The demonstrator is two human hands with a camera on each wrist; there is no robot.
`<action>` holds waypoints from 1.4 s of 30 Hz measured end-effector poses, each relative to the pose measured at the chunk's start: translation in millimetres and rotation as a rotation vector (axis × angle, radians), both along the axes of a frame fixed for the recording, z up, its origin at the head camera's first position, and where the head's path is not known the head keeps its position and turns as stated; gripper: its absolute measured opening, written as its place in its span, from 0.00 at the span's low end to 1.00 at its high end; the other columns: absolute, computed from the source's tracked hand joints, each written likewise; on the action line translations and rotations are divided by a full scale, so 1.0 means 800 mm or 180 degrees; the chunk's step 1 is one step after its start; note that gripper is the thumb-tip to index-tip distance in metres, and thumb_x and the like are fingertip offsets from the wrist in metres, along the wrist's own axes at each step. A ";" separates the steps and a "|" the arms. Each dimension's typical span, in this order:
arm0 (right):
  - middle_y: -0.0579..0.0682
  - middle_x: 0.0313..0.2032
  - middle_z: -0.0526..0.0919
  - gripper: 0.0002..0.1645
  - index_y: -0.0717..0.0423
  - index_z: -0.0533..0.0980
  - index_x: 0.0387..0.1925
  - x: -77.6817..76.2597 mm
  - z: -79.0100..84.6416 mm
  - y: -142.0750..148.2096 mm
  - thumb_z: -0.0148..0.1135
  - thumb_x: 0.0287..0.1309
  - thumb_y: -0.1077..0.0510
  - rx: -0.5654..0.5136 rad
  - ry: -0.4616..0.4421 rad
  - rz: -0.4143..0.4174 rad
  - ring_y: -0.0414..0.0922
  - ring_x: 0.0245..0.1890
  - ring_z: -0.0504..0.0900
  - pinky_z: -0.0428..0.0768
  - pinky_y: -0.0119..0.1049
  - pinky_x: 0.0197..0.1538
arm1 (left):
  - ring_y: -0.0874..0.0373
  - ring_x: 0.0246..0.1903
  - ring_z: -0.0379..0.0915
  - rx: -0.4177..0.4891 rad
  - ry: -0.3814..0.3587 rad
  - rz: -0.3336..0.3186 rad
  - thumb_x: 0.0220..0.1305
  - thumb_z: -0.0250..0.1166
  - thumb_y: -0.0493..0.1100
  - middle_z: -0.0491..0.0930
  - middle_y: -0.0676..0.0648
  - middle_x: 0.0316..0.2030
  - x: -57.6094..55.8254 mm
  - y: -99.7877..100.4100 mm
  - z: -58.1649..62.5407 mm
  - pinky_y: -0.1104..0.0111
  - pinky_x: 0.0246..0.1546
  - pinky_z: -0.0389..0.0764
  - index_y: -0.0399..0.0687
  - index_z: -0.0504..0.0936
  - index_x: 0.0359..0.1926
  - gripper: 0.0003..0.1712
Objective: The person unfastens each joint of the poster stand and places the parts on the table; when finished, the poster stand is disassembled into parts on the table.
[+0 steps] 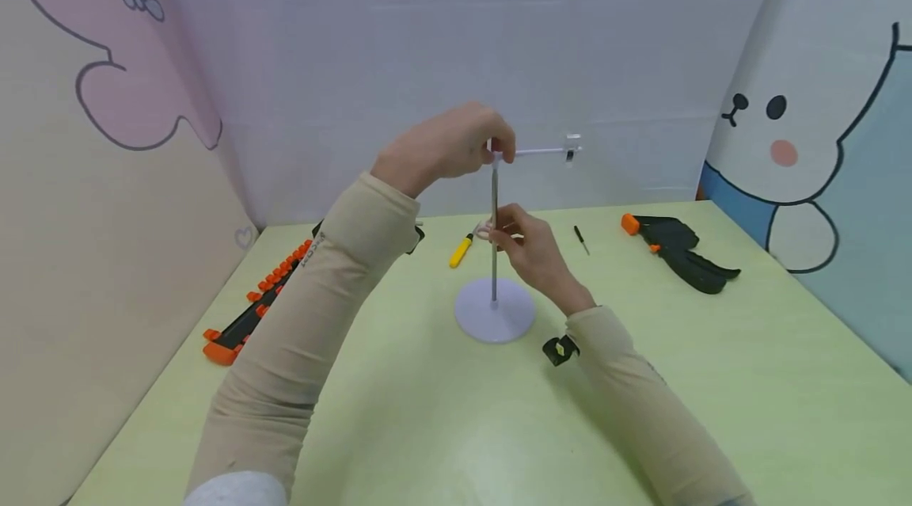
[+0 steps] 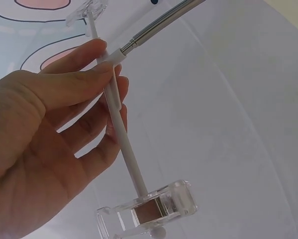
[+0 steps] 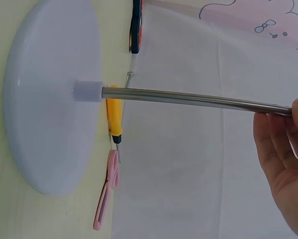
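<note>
A display stand with a round white base (image 1: 495, 325) and a thin metal pole (image 1: 495, 272) stands upright on the table. A white crossbar (image 1: 539, 151) tops it, with a clear plastic clip (image 1: 572, 145) at its end; the left wrist view shows a clear clip (image 2: 173, 204) at the near end and another beyond the fingers. My left hand (image 1: 456, 143) pinches the crossbar's white joint (image 2: 117, 58) between thumb and fingers, where the pole meets it. Lower down, my right hand (image 1: 533, 249) grips the pole's upper part between thumb and fingertips.
Behind the stand lie a yellow-handled screwdriver (image 1: 461, 251), pink scissors (image 3: 109, 184) and a small black screwdriver (image 1: 580, 238). A black tool with orange tips (image 1: 677, 249) is at the right. A long black rack with orange pegs (image 1: 260, 312) lies left, partly behind my sleeve.
</note>
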State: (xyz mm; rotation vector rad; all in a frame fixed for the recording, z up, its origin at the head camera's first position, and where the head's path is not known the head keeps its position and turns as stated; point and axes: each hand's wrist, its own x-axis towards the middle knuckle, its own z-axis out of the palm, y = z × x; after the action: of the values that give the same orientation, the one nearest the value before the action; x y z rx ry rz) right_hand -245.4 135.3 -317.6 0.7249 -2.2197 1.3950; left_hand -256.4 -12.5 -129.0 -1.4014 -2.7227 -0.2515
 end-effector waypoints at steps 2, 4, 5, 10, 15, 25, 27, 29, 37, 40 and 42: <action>0.61 0.39 0.79 0.11 0.66 0.72 0.45 -0.002 -0.001 0.000 0.58 0.60 0.71 0.0001 0.0025 0.0014 0.56 0.35 0.81 0.82 0.45 0.37 | 0.61 0.39 0.73 0.0000 0.0029 -0.0014 0.62 0.60 0.28 0.80 0.52 0.40 -0.001 0.000 0.000 0.72 0.38 0.74 0.46 0.85 0.40 0.13; 0.60 0.39 0.79 0.11 0.65 0.72 0.45 -0.003 -0.001 0.000 0.59 0.60 0.71 0.0020 0.0061 0.0025 0.55 0.35 0.81 0.82 0.44 0.36 | 0.61 0.40 0.73 0.0006 0.0060 -0.0036 0.62 0.61 0.28 0.80 0.52 0.40 -0.001 0.000 0.000 0.72 0.39 0.74 0.46 0.85 0.40 0.12; 0.59 0.38 0.80 0.11 0.64 0.72 0.44 -0.003 0.000 0.000 0.59 0.60 0.70 0.0036 0.0078 0.0033 0.54 0.34 0.81 0.82 0.43 0.36 | 0.61 0.40 0.73 0.0013 0.0075 -0.0051 0.61 0.61 0.28 0.80 0.52 0.40 -0.001 0.000 0.000 0.72 0.39 0.74 0.45 0.85 0.40 0.12; 0.56 0.37 0.80 0.10 0.66 0.72 0.44 -0.005 0.002 0.001 0.59 0.60 0.70 0.0116 0.0111 0.0072 0.54 0.35 0.81 0.82 0.39 0.36 | 0.60 0.41 0.73 0.0033 0.0174 -0.0123 0.61 0.62 0.28 0.81 0.52 0.40 -0.003 -0.002 0.000 0.72 0.40 0.74 0.45 0.85 0.40 0.12; 0.55 0.37 0.80 0.11 0.67 0.72 0.44 -0.006 0.002 0.000 0.59 0.60 0.70 0.0177 0.0115 0.0058 0.53 0.35 0.81 0.82 0.37 0.36 | 0.60 0.42 0.73 0.0048 0.0250 -0.0162 0.60 0.63 0.28 0.81 0.52 0.39 -0.004 -0.003 -0.001 0.72 0.41 0.74 0.45 0.86 0.40 0.11; 0.54 0.38 0.80 0.11 0.64 0.71 0.45 -0.006 0.003 -0.001 0.58 0.60 0.70 0.0251 0.0144 0.0049 0.48 0.36 0.80 0.82 0.35 0.37 | 0.59 0.44 0.72 0.0005 0.0341 -0.0158 0.60 0.62 0.27 0.80 0.52 0.39 -0.003 -0.004 -0.002 0.71 0.42 0.74 0.45 0.85 0.40 0.12; 0.54 0.38 0.80 0.12 0.64 0.71 0.45 -0.006 0.002 -0.001 0.59 0.60 0.69 0.0264 0.0144 0.0052 0.48 0.36 0.80 0.82 0.36 0.37 | 0.59 0.44 0.72 0.0001 0.0346 -0.0158 0.61 0.62 0.27 0.80 0.52 0.39 -0.003 -0.004 -0.002 0.71 0.42 0.74 0.45 0.85 0.40 0.12; 0.53 0.38 0.80 0.12 0.64 0.71 0.45 -0.006 0.002 -0.002 0.59 0.60 0.68 0.0268 0.0141 0.0052 0.47 0.36 0.80 0.82 0.35 0.37 | 0.59 0.44 0.73 -0.0001 0.0349 -0.0161 0.61 0.61 0.27 0.80 0.52 0.40 -0.003 -0.004 -0.002 0.72 0.43 0.74 0.45 0.85 0.40 0.13; 0.54 0.37 0.80 0.11 0.63 0.71 0.45 -0.007 0.002 -0.002 0.58 0.61 0.69 0.0265 0.0119 0.0064 0.49 0.35 0.80 0.82 0.35 0.36 | 0.57 0.41 0.73 0.0262 0.0560 -0.0046 0.64 0.57 0.27 0.76 0.48 0.40 0.006 -0.008 0.014 0.71 0.41 0.74 0.43 0.84 0.46 0.15; 0.54 0.37 0.80 0.11 0.61 0.71 0.45 -0.008 0.002 -0.001 0.59 0.60 0.70 0.0260 0.0121 0.0043 0.49 0.35 0.80 0.82 0.35 0.36 | 0.58 0.41 0.74 0.0285 0.0653 -0.0116 0.64 0.58 0.28 0.76 0.48 0.39 0.013 -0.006 0.019 0.72 0.40 0.74 0.44 0.84 0.47 0.15; 0.54 0.37 0.80 0.12 0.61 0.71 0.44 -0.008 0.003 0.000 0.58 0.60 0.71 0.0246 0.0141 0.0032 0.49 0.34 0.81 0.82 0.35 0.35 | 0.58 0.40 0.74 0.0261 0.0680 -0.0196 0.63 0.59 0.28 0.77 0.47 0.39 0.016 -0.004 0.020 0.72 0.39 0.75 0.43 0.84 0.46 0.15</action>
State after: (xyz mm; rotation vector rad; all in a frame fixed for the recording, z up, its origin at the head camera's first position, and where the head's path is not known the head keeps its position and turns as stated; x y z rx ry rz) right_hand -251.9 134.9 -315.5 0.7867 -2.2490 1.2914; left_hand -243.4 -15.7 -113.1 -1.4037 -2.4734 -0.2016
